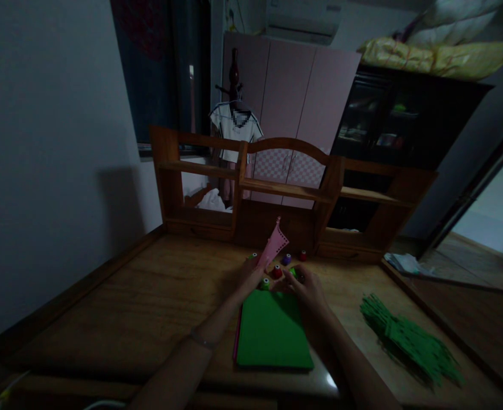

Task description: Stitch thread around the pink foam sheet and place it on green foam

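Visibly, the pink sheet (272,249) has dark-dotted edges

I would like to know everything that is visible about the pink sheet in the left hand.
The pink sheet looks like thin paper. Small dark holes or marks run along parts of its edge, and its top narrows to a tip. It slants upward above the wooden table, its lower end held in the left hand.

Forearms converge from either side of the green rectangular sheet (274,333). Left hand (254,270): closed in a grip beyond its far edge. Right hand (305,283): fingers curled at its far right corner, grip apparently uncertain in dim light.
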Demonstrator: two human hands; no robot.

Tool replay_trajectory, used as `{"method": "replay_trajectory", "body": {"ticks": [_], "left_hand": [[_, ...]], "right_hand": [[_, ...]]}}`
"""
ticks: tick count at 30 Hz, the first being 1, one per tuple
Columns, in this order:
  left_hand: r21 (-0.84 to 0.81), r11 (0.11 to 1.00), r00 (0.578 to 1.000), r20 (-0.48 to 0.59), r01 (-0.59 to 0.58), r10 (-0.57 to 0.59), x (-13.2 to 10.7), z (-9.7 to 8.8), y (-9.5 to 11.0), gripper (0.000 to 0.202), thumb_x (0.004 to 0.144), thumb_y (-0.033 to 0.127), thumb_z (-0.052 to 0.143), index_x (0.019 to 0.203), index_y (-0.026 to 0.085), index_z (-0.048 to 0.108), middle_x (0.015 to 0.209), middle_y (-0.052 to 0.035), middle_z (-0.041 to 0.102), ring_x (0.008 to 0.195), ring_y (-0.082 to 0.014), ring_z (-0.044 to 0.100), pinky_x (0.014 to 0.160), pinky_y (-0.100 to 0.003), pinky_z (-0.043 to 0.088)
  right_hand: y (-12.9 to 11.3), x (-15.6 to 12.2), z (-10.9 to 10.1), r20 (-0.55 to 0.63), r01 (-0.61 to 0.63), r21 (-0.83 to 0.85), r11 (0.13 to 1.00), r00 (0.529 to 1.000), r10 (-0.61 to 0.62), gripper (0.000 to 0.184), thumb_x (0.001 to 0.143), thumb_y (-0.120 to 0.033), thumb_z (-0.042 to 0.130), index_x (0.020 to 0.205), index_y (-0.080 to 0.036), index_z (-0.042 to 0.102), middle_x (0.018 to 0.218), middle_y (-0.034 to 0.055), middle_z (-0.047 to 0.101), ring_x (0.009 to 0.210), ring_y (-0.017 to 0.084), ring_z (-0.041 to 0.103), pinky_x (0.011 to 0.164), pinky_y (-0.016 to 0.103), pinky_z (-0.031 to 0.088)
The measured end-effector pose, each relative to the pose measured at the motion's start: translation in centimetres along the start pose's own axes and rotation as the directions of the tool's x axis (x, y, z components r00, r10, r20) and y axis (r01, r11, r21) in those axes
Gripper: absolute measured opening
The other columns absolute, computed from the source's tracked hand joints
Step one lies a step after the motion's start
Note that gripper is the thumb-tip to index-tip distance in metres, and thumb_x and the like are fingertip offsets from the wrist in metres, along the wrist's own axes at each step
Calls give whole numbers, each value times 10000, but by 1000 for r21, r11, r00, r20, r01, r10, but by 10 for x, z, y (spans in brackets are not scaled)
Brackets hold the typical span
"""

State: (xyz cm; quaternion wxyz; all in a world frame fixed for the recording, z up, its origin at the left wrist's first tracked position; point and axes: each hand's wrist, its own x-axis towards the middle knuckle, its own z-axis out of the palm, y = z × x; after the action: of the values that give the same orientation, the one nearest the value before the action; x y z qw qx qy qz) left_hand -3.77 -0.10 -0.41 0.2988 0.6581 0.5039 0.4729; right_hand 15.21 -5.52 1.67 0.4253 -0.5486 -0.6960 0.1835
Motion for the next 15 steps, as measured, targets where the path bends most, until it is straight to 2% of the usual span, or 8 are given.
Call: {"method": "replay_trajectory", "body": {"ticks": [4, 7, 11, 13, 15], "left_hand": [[-22, 1000, 999, 43, -20, 21, -2, -5, 5, 384, 847, 450, 411, 772, 164, 656, 709, -59, 653, 627, -170, 579, 546, -240, 356], [-57, 995, 995, 40, -85, 87, -2, -5, 1, 297, 810, 364, 467, 845, 153, 673, 766, -65, 666, 667, -176, 582, 578, -236, 379], [-98, 986, 990, -31, -137, 135, -2, -2, -11, 295, 745, 292, 510, 962, 151, 654, 882, -77, 662, 778, -184, 575, 659, -230, 414], [-132, 983, 992, -39, -128, 124, -1, 0, -13, 299, 715, 280, 528, 958, 152, 644, 894, -73, 654, 793, -182, 566, 657, -229, 419], [-210, 975, 997, -9, -79, 78, 1, 3, -13, 258, 685, 271, 539, 888, 146, 639, 825, -55, 645, 729, -166, 556, 601, -216, 408]], "right_hand": [[-4, -1, -1, -23, -18, 2, 1000, 1000, 18, 411, 803, -556, 491, 838, -171, 630, 722, 86, 676, 658, 222, 625, 558, 275, 430], [-5, -1, 0, -18, -19, 18, 1000, 1000, 19, 401, 799, -553, 498, 837, -178, 634, 722, 82, 677, 654, 223, 627, 558, 281, 434], [-6, -2, 0, -19, -25, 28, 999, 999, 25, 400, 796, -559, 501, 842, -183, 630, 719, 78, 677, 648, 222, 625, 559, 287, 441], [-7, -2, 0, -17, -24, 25, 999, 1000, 24, 398, 795, -559, 502, 841, -184, 629, 720, 80, 676, 649, 224, 624, 558, 288, 442], [-7, -2, -1, -17, -23, 18, 1000, 1000, 23, 396, 794, -559, 502, 836, -186, 629, 719, 84, 676, 654, 226, 625, 559, 289, 443]]}}
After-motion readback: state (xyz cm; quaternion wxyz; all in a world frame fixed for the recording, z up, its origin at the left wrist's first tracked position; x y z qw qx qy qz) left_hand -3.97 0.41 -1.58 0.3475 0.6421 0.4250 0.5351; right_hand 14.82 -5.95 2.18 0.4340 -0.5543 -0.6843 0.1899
